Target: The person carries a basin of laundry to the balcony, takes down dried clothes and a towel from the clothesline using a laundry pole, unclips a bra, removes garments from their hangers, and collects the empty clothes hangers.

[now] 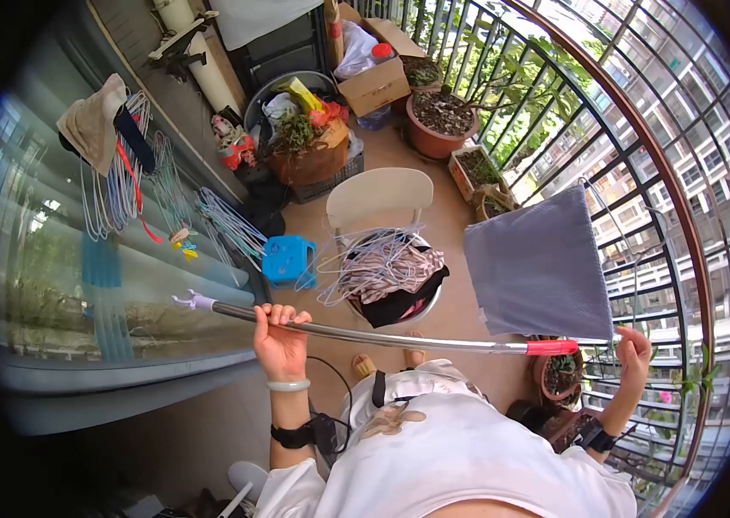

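Balcony floor (450,216): left hand (282,344) grasps pole (408,342) crosswise before the torso; right hand (634,352) meets corner of grey cloth (538,263), grip unclear; cloth hangs spread beside railing (683,211), clothes (399,269) and hangers (375,248) heaped in basin (435,306).

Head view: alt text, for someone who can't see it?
A person's left hand grips a long, silvery metal pole with a purple forked tip; their right hand is at the lower corner of a hanging grey-blue cloth. Ahead, thin pastel hangers lie over striped and black clothes.
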The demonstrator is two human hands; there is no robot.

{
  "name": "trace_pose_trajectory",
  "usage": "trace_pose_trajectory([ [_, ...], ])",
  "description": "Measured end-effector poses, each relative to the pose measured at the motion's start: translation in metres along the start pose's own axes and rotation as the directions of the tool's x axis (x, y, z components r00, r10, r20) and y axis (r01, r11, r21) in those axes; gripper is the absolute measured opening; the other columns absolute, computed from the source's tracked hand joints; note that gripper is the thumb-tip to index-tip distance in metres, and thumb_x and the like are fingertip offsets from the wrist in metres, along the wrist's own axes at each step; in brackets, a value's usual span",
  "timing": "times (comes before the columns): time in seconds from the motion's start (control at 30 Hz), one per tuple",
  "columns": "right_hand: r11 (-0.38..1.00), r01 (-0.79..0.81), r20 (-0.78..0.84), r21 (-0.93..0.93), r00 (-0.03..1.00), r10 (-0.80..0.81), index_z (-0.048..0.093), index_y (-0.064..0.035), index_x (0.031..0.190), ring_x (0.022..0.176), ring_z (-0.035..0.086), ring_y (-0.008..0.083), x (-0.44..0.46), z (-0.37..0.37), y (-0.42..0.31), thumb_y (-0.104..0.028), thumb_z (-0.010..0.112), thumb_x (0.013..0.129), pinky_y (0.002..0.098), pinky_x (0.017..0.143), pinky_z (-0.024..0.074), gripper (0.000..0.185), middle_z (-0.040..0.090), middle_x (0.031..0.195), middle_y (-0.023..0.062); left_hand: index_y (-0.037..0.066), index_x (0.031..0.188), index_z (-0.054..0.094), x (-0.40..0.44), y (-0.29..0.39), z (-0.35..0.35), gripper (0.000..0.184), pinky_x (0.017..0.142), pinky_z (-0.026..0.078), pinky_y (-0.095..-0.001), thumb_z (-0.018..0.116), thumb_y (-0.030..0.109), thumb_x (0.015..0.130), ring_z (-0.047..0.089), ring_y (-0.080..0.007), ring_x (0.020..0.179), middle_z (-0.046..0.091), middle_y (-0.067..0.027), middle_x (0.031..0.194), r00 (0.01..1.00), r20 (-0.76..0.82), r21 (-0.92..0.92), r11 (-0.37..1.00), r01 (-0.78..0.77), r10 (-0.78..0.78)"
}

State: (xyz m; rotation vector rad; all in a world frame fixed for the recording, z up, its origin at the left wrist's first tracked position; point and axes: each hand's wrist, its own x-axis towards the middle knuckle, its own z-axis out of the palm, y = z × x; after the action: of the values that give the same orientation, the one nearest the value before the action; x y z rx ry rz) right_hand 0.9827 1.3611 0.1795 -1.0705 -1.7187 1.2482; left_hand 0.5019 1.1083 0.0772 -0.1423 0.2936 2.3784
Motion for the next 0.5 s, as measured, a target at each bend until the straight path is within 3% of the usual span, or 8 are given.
trace_pose_trajectory([
  [0.03, 0.999, 0.031, 0.066, -0.007, 0.997, -0.031, 0.058, 0.0043, 0.101, 0.046, 0.028, 0.001, 0.0, 0.004, 0.005, -0.018, 0.06, 0.075, 0.0179, 0.043, 0.0196, 0.035, 0.036, 0.056, -0.0072, 0.01, 0.077, 0.046, 0.0, 0.005, -0.006, 0.018, 0.064, 0.035, -0.0296, 0.044, 0.023, 0.089, 0.039, -0.0109, 0.062, 0.038, 0.0014, 0.063, 1.0, -0.02, -0.027, 1.0, 0.01, -0.011],
  [0.1, 0.983, 0.032, 0.142, 0.182, 0.988, -0.059, 0.054, 0.0036, 0.109, 0.047, 0.029, 0.001, 0.001, 0.035, 0.001, -0.024, 0.067, 0.071, 0.0178, 0.044, 0.0201, 0.049, 0.029, 0.055, -0.0083, 0.009, 0.076, 0.045, 0.0, 0.005, -0.012, 0.02, 0.065, 0.035, -0.0284, 0.045, 0.023, 0.089, 0.039, -0.0113, 0.063, 0.039, 0.0005, 0.064, 0.998, -0.043, -0.071, 0.996, 0.049, -0.052],
  [0.17, 0.975, -0.049, 0.218, 0.217, 0.976, 0.001, 0.043, 0.0041, 0.121, 0.047, 0.03, 0.001, -0.002, 0.054, 0.019, -0.032, 0.077, 0.062, 0.0177, 0.044, 0.0215, 0.077, 0.024, 0.059, -0.0087, 0.008, 0.075, 0.044, -0.001, -0.003, -0.018, 0.02, 0.065, 0.035, -0.0279, 0.044, 0.023, 0.089, 0.039, -0.0118, 0.064, 0.039, -0.0004, 0.064, 0.978, -0.144, -0.163, 0.979, 0.124, -0.148],
  [0.27, 0.871, -0.025, 0.417, 0.491, 0.884, -0.21, 0.024, 0.006, 0.13, 0.047, 0.033, 0.0013, 0.0, 0.104, 0.009, -0.021, 0.082, 0.053, 0.0172, 0.044, 0.0258, 0.1, 0.025, 0.07, -0.0056, 0.006, 0.072, 0.042, 0.002, -0.019, -0.036, 0.024, 0.066, 0.035, -0.0277, 0.044, 0.023, 0.089, 0.039, -0.0134, 0.064, 0.039, -0.0021, 0.065, 0.949, -0.173, -0.27, 0.939, 0.211, -0.263],
  [0.3, 0.773, -0.091, 0.404, 0.628, 0.887, -0.224, 0.024, 0.0053, 0.13, 0.048, 0.035, 0.0033, -0.003, 0.124, -0.004, -0.017, 0.078, 0.061, 0.0173, 0.044, 0.0272, 0.091, 0.027, 0.071, -0.0036, 0.005, 0.071, 0.042, 0.003, -0.025, -0.041, 0.025, 0.066, 0.035, -0.0276, 0.043, 0.023, 0.089, 0.039, -0.0138, 0.064, 0.04, -0.0027, 0.065, 0.931, -0.197, -0.301, 0.923, 0.242, -0.308],
  [0.4, 0.685, -0.1, 0.371, 0.722, 0.891, -0.261, 0.032, 0.0043, 0.127, 0.049, 0.038, 0.0054, -0.006, 0.143, -0.007, -0.016, 0.071, 0.07, 0.0176, 0.044, 0.0283, 0.072, 0.033, 0.07, -0.0022, 0.004, 0.07, 0.04, 0.004, -0.036, -0.062, 0.027, 0.065, 0.036, -0.0277, 0.042, 0.023, 0.089, 0.039, -0.0153, 0.065, 0.039, -0.004, 0.066, 0.906, -0.223, -0.314, 0.906, 0.283, -0.36],
  [0.43, 0.859, 0.043, 0.358, 0.511, 0.897, -0.258, 0.038, 0.0037, 0.122, 0.048, 0.038, 0.0056, -0.003, 0.143, -0.001, -0.017, 0.067, 0.074, 0.0172, 0.043, 0.0275, 0.059, 0.035, 0.068, -0.0015, 0.004, 0.07, 0.039, 0.005, -0.038, -0.07, 0.027, 0.065, 0.036, -0.0279, 0.043, 0.022, 0.089, 0.04, -0.016, 0.066, 0.038, -0.0044, 0.066, 0.888, -0.252, -0.3, 0.904, 0.305, -0.384],
  [0.5, 0.949, 0.191, 0.332, 0.249, 0.904, -0.269, 0.045, 0.0031, 0.116, 0.047, 0.038, 0.0058, 0.007, 0.154, -0.009, -0.017, 0.062, 0.078, 0.0168, 0.042, 0.0267, 0.046, 0.037, 0.067, -0.0008, 0.003, 0.071, 0.039, 0.005, -0.039, -0.083, 0.026, 0.064, 0.037, -0.0284, 0.043, 0.021, 0.089, 0.04, -0.0163, 0.066, 0.039, -0.0055, 0.067, 0.868, -0.269, -0.316, 0.889, 0.33, -0.418],
])
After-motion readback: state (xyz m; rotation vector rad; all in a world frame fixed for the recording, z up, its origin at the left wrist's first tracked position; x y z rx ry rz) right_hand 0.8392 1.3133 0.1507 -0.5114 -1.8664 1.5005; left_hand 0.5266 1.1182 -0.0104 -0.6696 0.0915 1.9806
